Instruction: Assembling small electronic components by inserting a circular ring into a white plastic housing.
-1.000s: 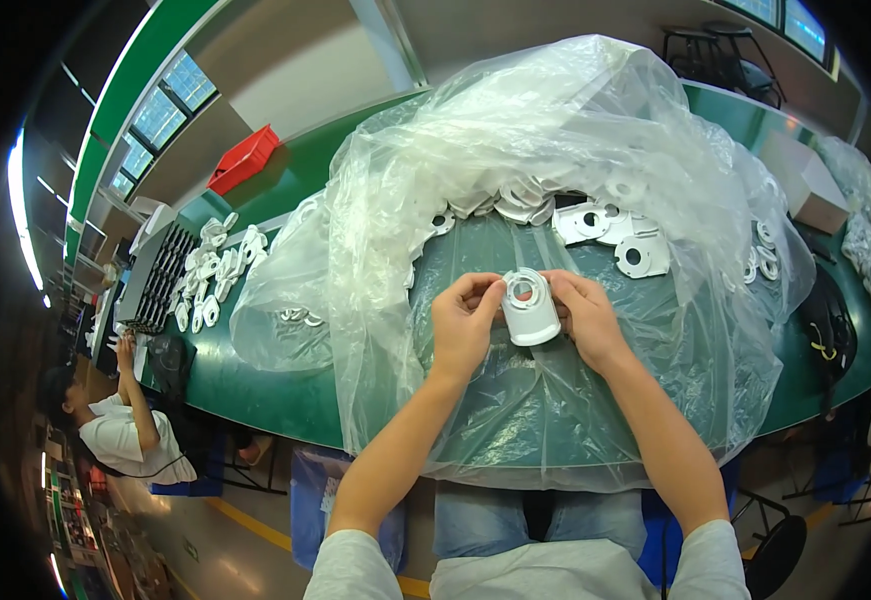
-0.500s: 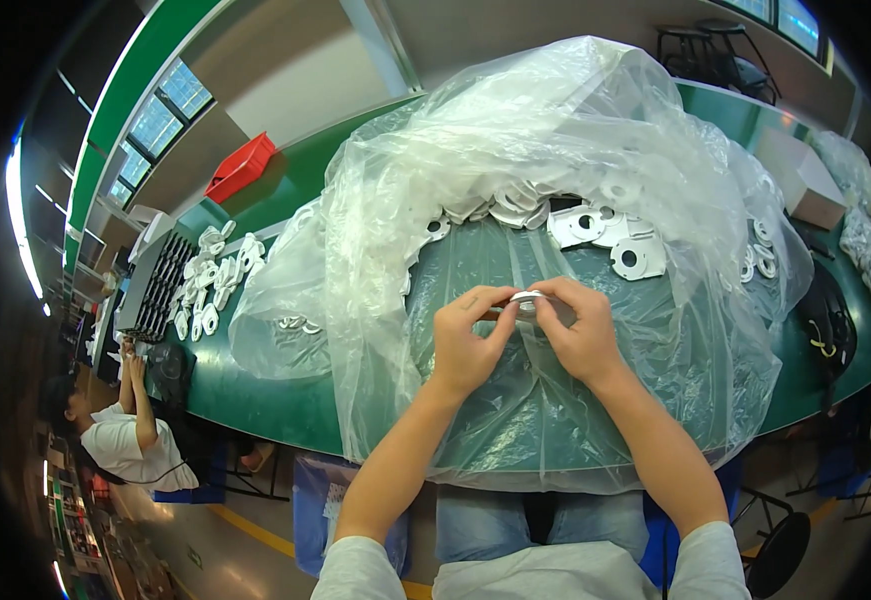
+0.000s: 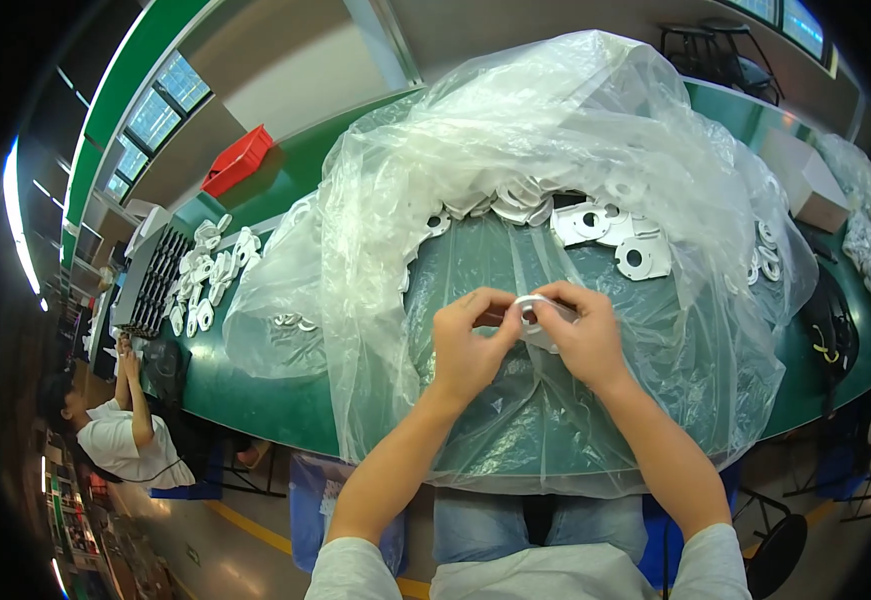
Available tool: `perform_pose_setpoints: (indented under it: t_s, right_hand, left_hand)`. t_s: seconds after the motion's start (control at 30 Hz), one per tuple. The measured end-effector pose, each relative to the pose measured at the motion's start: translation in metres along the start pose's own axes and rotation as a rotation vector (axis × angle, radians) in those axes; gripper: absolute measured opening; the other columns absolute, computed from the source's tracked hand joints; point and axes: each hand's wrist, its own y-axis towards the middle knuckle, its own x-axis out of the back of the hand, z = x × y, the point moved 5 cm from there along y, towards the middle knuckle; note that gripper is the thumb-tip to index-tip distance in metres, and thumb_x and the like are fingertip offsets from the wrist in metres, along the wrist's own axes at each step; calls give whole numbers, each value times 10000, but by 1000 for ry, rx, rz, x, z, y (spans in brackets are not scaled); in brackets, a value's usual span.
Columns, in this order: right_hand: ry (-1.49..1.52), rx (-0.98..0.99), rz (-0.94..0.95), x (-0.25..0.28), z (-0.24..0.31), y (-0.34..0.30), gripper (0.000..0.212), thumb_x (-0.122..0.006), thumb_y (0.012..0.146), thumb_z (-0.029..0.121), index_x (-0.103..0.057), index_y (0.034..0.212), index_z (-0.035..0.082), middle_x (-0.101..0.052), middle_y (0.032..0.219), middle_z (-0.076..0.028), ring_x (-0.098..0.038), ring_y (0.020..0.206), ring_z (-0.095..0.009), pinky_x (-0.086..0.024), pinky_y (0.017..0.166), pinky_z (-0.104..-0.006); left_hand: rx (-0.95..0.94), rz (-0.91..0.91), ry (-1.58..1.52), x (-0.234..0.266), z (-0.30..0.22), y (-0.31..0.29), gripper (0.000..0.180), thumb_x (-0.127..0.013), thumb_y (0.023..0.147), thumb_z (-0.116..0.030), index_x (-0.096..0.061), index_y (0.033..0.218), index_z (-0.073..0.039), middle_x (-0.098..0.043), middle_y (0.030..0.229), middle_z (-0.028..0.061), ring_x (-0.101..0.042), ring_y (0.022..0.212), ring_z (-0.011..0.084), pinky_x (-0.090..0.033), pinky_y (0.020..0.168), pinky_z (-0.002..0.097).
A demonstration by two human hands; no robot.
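Note:
Between my two hands, above the plastic-covered table, is a white flat part with a round hole [image 3: 539,338]. Its ring-shaped end is tipped up, and the rest slopes down behind my right thumb. My left hand [image 3: 470,345] pinches one side of it between thumb and fingers. From the other side my right hand [image 3: 589,338] grips it the same way, hiding some of its outline. Beyond my hands, white plates with round holes [image 3: 641,258] lie on the clear plastic sheet [image 3: 475,270], with a heap of similar white parts [image 3: 523,203] behind them.
Clear plastic sheeting bulges high around the heap on the green table [image 3: 285,410]. To the left are loose white parts [image 3: 217,275], a dark rack [image 3: 155,280], a red bin [image 3: 238,160] and a seated co-worker [image 3: 140,435]. A white box [image 3: 805,180] and black bag [image 3: 827,320] stand right.
The white part has been tilted from nearly edge-on, so its hole and flat face now show. Both hands have stayed close together in almost the same place. The view has shifted slightly.

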Motion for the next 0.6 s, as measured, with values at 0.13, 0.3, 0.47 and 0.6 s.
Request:
perform_pose_setpoints:
  t_s: [0.13, 0.3, 0.47, 0.6]
  right_hand:
    - [227, -144, 69, -4, -24, 7, 176, -489, 918, 88, -599, 1020, -5, -637, 837, -25, -564, 720, -79, -444, 656, -225]
    - [503, -328, 230, 0, -35, 8, 278, -500, 871, 47, -536, 1140, -9, -613, 1014, -77, -586, 894, -110, -467, 769, -241]
    - [206, -201, 347, -13, -31, 10, 359, -577, 813, 60, -523, 1159, -15, -602, 1056, -94, -593, 910, -135, -457, 823, -252]
    - [374, -265, 334, -15, -33, 11, 336, -559, 880, 142, -515, 1175, -14, -606, 1032, -107, -591, 934, -149, -501, 773, -279]
  left_hand:
    - [119, 97, -27, -9, 9, 3, 345, -696, 769, -32, -569, 1087, 7, -626, 1000, 91, -629, 908, 149, -536, 698, 259]
    - [285, 150, -240, -10, 34, 6, 355, -637, 818, -15, -547, 1158, 35, -631, 1041, 109, -626, 890, 159, -561, 716, 294]
    - [352, 97, -370, 5, 38, 5, 212, -571, 881, -50, -600, 1057, 66, -675, 868, 98, -634, 748, 115, -528, 612, 242]
    - [214, -100, -254, 34, 35, 2, 157, -605, 872, -69, -631, 993, 27, -661, 771, 42, -582, 670, 62, -446, 584, 198]
